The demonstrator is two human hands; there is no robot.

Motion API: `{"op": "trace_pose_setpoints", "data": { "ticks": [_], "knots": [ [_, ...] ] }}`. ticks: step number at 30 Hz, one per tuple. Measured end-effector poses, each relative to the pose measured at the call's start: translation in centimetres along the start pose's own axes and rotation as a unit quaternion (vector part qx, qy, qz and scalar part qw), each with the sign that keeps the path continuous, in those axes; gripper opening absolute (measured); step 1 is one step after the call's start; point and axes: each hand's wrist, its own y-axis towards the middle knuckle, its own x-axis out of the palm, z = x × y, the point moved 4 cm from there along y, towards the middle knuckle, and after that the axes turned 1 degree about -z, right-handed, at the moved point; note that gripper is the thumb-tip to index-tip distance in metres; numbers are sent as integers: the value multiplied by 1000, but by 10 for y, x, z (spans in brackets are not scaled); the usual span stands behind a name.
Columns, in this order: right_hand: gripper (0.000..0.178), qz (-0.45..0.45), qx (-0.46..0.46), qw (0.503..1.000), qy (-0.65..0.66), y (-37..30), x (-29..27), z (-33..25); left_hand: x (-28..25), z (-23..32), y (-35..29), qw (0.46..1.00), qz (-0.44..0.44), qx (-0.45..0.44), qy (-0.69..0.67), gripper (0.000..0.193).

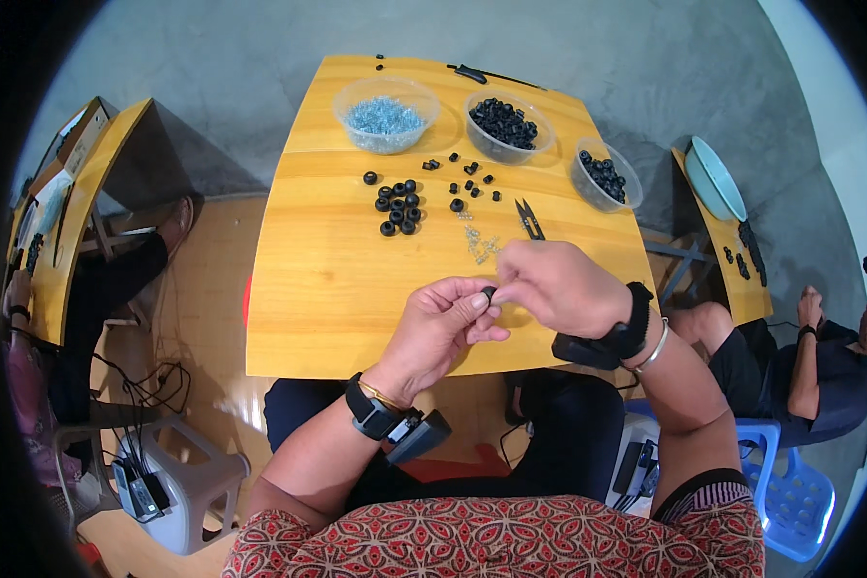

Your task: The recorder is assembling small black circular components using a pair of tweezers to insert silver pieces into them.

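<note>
My left hand (440, 326) pinches a round black bead (489, 292) between thumb and fingers, just above the near part of the wooden table (318, 323). My right hand (561, 289) is closed against the same bead, its fingertips pressed together; whatever they grip is too small or hidden to name. Beyond the hands lie small clear pieces (480, 245) and a pair of thread snips (529, 221). A cluster of large round black beads (398, 204) sits left of the snips, with several smaller black beads (471, 187) scattered farther back.
Along the far side stand a clear bowl of pale blue beads (385, 118), a bowl of small black pieces (506, 127) and a bowl of black beads (605, 178). A black-handled tool (470, 73) lies at the back edge. Other people sit at tables left and right.
</note>
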Motion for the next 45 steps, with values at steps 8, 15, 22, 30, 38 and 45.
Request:
{"op": "trace_pose_setpoints", "data": {
  "ticks": [8,15,22,30,38,45],
  "knots": [
    [11,78,173,928,320,-47,11,30,9,2,-4,985,-107,-5,-132,20],
    [17,59,144,726,670,-54,29,30,11,-4,-2,981,-104,-14,-162,20],
    [31,92,132,619,769,-43,36,34,5,-6,-1,987,-58,-22,-148,19],
    [31,100,99,637,758,-47,37,28,0,-9,2,989,-70,-19,-132,20],
    [29,115,72,608,782,-49,46,31,-1,-12,2,992,-59,-25,-109,21],
    [28,160,121,615,762,-50,53,40,2,-10,1,993,-35,-29,-110,20]
  ]
}}
